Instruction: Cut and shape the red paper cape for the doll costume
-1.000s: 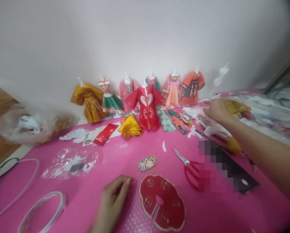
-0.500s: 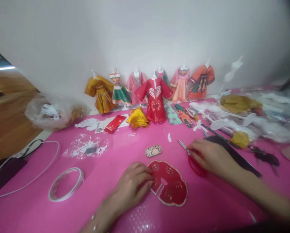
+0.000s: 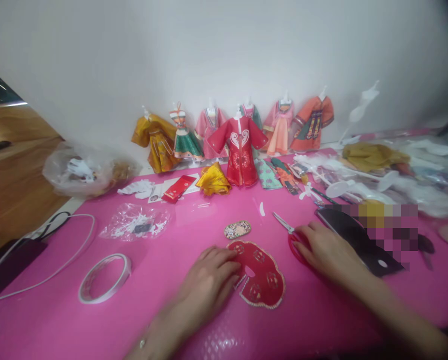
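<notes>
The left hand (image 3: 214, 277) is lying over one edge of the red collar (image 3: 271, 275) on the pink table (image 3: 152, 275); the right hand (image 3: 323, 250) is touching the scissors (image 3: 290, 230); nobody can tell if either is squeezing.

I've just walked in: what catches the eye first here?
Probably the red robe, at the front of the small outfits standing before the white wall. Next, perhaps, the scalloped red piece on the pink tabletop, with the left grip over its left edge and the right grip at the red-handled scissors.
</notes>
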`<action>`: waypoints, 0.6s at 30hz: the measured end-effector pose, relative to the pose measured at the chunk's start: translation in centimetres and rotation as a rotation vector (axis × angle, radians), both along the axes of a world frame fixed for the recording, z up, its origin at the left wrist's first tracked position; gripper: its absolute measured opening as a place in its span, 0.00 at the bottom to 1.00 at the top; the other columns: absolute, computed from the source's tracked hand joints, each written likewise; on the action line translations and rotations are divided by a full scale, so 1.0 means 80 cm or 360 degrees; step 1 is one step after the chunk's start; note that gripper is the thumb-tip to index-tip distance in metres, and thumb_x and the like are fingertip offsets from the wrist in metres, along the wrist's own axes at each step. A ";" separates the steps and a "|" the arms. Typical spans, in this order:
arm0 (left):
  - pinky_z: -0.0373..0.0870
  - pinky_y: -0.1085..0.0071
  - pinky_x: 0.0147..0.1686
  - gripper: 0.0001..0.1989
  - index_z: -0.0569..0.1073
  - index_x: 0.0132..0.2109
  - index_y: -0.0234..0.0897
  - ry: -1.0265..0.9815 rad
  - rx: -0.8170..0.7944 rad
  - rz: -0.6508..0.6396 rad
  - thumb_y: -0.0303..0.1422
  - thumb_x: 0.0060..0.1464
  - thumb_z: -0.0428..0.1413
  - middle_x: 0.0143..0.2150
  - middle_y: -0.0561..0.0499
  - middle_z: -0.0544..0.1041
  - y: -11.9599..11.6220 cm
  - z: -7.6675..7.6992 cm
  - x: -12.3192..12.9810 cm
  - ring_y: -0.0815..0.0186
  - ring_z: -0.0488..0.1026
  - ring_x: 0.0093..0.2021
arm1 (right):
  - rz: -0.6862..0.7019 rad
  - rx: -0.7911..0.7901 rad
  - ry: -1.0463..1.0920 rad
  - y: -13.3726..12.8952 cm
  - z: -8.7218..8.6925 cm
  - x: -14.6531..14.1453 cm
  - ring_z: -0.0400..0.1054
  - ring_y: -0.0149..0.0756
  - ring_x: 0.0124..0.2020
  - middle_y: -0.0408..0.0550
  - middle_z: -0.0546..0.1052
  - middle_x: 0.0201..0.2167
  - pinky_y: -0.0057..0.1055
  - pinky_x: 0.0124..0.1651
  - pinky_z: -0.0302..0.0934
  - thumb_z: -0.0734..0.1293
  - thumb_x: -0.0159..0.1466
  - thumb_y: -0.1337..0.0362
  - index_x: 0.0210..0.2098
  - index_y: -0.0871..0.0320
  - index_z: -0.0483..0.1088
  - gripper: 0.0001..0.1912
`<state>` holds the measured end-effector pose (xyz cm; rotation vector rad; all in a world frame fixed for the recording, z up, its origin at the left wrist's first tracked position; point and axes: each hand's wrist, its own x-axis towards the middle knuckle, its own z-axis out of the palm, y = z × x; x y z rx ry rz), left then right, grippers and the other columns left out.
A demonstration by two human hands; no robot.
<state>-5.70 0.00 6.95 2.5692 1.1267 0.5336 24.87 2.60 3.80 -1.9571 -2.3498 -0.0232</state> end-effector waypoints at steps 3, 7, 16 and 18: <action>0.73 0.57 0.52 0.11 0.76 0.48 0.41 -0.0075 -0.0031 0.0105 0.31 0.64 0.51 0.51 0.45 0.78 -0.005 0.011 -0.003 0.58 0.75 0.50 | 0.0034 -0.0009 0.0035 0.009 0.008 -0.004 0.70 0.46 0.38 0.55 0.73 0.35 0.35 0.37 0.59 0.59 0.68 0.60 0.42 0.59 0.73 0.13; 0.74 0.62 0.51 0.12 0.76 0.48 0.41 -0.0133 -0.0122 0.0146 0.29 0.64 0.50 0.51 0.46 0.78 0.002 0.010 -0.011 0.60 0.76 0.51 | 0.0074 0.0016 0.0077 0.026 0.021 -0.019 0.69 0.46 0.37 0.57 0.73 0.35 0.36 0.39 0.58 0.59 0.67 0.65 0.39 0.61 0.74 0.13; 0.72 0.60 0.46 0.12 0.77 0.43 0.39 -0.0188 -0.0150 0.0059 0.23 0.60 0.51 0.43 0.45 0.79 0.030 -0.016 -0.021 0.60 0.74 0.44 | 0.0225 -0.0038 0.0299 0.076 0.041 -0.065 0.71 0.39 0.34 0.52 0.78 0.36 0.30 0.33 0.53 0.60 0.65 0.71 0.37 0.59 0.75 0.11; 0.71 0.60 0.46 0.11 0.77 0.43 0.39 -0.0150 -0.0140 0.0044 0.23 0.60 0.52 0.43 0.45 0.79 0.032 -0.019 -0.021 0.60 0.73 0.44 | 0.0333 -0.0089 0.0357 0.071 0.044 -0.073 0.71 0.37 0.34 0.50 0.78 0.35 0.30 0.34 0.54 0.60 0.65 0.71 0.37 0.59 0.75 0.11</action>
